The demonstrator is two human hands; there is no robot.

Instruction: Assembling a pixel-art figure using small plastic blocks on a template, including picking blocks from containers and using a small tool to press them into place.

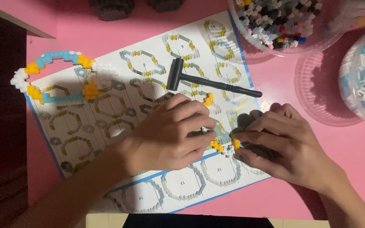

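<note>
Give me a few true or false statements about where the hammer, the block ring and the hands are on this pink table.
1. The black hammer lies on the instruction sheet. True.
2. The left hand holds the hammer. False: the hammer lies untouched above both hands.
3. Both hands meet at a small yellow and white block piece. True; the right hand closes on it from the other side.
4. The blue, yellow and white block ring sits in a clear bowl. False: it lies at the sheet's upper left corner.
</note>
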